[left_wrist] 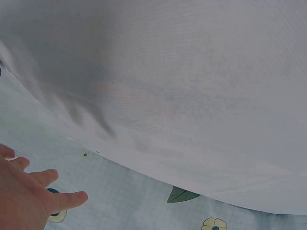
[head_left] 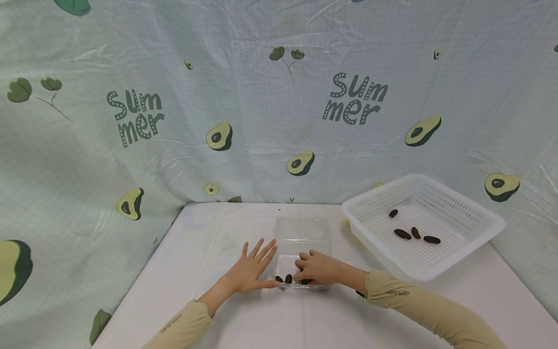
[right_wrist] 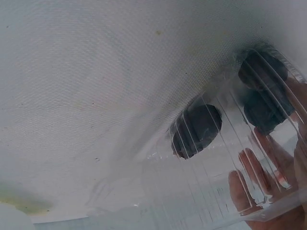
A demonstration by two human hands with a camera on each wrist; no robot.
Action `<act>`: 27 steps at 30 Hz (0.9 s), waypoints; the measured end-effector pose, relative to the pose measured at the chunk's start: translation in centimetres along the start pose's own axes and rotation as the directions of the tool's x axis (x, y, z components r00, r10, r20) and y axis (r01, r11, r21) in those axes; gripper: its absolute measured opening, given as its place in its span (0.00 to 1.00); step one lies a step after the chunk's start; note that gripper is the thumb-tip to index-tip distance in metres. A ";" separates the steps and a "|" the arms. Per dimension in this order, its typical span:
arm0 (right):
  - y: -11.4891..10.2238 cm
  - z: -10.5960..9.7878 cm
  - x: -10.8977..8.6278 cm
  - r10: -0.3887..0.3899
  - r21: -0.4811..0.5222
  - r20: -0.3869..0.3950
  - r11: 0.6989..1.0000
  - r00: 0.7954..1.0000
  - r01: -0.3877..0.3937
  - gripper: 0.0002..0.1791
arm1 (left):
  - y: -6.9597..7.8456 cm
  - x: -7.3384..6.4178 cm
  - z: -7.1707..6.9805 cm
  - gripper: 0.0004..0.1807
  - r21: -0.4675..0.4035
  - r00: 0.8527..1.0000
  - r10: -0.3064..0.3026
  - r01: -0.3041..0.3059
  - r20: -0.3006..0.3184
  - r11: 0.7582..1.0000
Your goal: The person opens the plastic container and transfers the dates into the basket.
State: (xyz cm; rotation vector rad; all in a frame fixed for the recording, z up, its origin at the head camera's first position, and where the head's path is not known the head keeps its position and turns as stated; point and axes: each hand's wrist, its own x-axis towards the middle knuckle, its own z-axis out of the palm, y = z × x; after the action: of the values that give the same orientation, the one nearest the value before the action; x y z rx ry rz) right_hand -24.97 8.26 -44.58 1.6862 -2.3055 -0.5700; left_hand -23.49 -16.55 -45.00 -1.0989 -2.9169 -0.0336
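Fingers (head_left: 302,264) over a light box (head_left: 287,261): slips possible

Bent down inside the box, the right hand (head_left: 319,269) is at a date (head_left: 306,281) by the front wall; whether it grips that date cannot be told. Two more dates (head_left: 288,278) lie to its left, and four others sit in the basket (head_left: 418,254). The left hand (head_left: 249,272) has its fingers straight and spread, thumb at the box's front rim.

Thin plastic looks like the weak point. Without a brace from that thumb, a nudge from the right hand could slide or tip the box on the worktop (head_left: 261,325), and the open lid (head_left: 303,228) could swing. A loosely held date might roll. The right sleeve (head_left: 423,310) runs near the basket, so a careless elbow could jog it.
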 end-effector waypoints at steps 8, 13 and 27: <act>0.3 -0.3 -0.3 0.003 0.005 -0.017 1.000 1.000 -0.003 0.11 | 0.0 0.0 0.0 0.50 0.008 1.000 -0.004 0.004 -0.001 1.000; 0.8 -0.8 -0.8 0.011 -0.012 -0.053 1.000 0.999 -0.012 0.12 | 0.0 0.0 0.0 0.49 0.000 1.000 -0.005 0.005 0.000 1.000; 2.3 -2.7 -2.9 0.013 -0.015 -0.244 1.000 0.970 -0.017 0.12 | 0.1 0.0 0.1 0.49 0.003 1.000 -0.006 0.006 -0.013 1.000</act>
State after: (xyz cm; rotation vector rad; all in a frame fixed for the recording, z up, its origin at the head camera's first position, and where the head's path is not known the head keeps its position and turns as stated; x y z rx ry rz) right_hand -24.98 11.11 -40.97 1.6283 -2.1311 -0.3546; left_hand -23.43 -16.53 -45.12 -1.0851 -2.9081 -0.0362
